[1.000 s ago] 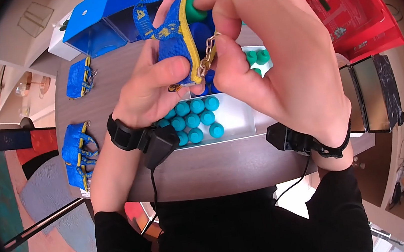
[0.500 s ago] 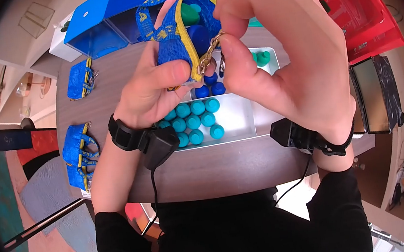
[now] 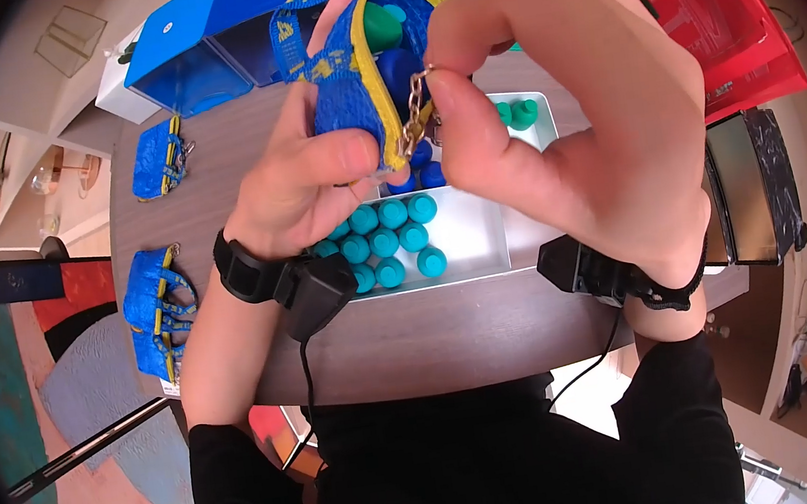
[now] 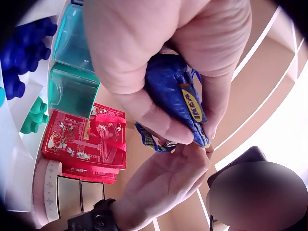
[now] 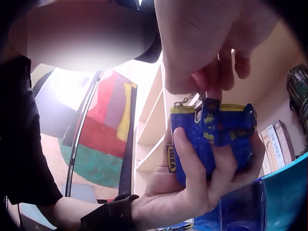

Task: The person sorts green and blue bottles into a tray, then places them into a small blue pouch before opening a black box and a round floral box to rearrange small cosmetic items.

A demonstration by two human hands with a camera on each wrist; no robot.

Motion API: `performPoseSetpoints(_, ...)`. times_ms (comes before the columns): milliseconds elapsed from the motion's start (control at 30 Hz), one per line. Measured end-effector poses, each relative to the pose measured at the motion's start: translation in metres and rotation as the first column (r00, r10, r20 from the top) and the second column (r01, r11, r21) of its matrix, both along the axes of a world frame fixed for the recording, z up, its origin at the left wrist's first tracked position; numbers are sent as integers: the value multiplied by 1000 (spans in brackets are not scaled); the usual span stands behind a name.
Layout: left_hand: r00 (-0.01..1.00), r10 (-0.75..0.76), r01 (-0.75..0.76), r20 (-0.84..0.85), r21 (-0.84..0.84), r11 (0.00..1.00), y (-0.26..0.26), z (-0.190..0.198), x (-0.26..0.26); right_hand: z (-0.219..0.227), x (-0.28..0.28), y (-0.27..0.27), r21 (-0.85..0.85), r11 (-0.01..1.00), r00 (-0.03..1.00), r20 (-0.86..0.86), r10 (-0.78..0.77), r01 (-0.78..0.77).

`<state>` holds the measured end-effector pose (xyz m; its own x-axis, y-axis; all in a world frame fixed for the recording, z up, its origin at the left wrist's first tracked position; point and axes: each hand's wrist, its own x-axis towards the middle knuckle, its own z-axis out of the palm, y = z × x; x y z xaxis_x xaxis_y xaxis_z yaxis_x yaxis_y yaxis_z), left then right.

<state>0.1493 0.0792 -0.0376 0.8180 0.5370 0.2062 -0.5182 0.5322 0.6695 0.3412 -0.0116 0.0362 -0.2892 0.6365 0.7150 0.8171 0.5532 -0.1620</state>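
Observation:
My left hand (image 3: 297, 164) holds a small blue zip pouch (image 3: 342, 98) with yellow trim and a woven handle (image 3: 332, 62), its thumb along the near side. The pouch's mouth gapes toward the right. Inside it show a green rounded item (image 3: 382, 28) and a dark blue one (image 3: 399, 76). A short metal chain (image 3: 415, 115) hangs from the zip end, and the thumb and forefinger of my right hand (image 3: 566, 101) pinch it. In the right wrist view, the right fingertips are right at the yellow-edged rim of the pouch (image 5: 192, 126).
Below the hands lies a white divided tray (image 3: 477, 233) with teal bottles (image 3: 384, 242), blue bottles (image 3: 430, 176) and green bottles (image 3: 523, 114). More blue pouches (image 3: 156, 159) lie on the left. Coloured boxes (image 3: 182, 47) stand behind; red gift bags (image 3: 718, 22) are at the right.
The right forefinger has drawn out of the pouch, away from the green item, and the mouth has widened. The chain stays at the right fingertips; the left hand keeps its hold.

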Motion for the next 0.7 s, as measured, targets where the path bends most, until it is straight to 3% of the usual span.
performPoseSetpoints(167, 1000, 16, -16, 20, 6, 1000, 0, 1, -1, 2, 5, -1, 16, 1000, 1000, 12, -2, 1)
performPoseSetpoints(267, 997, 2, -3, -73, -2, 1000, -1, 0, -6, 0, 5, 2, 13, 1000, 1000, 15, -5, 5)
performPoseSetpoints(333, 996, 92, -91, -16, 22, 996, -5, 4, -3, 0, 3, 7, 19, 1000, 1000, 19, -7, 7)
performPoseSetpoints(533, 985, -62, 65, -158, 9, 998, 2, 5, -11, 0, 3, 23, 35, 999, 999, 34, -17, 16)
performPoseSetpoints(700, 995, 10, -8, -102, 12, 1000, 3, 5, -7, 0, 9, 27, 45, 999, 999, 46, -18, 16)
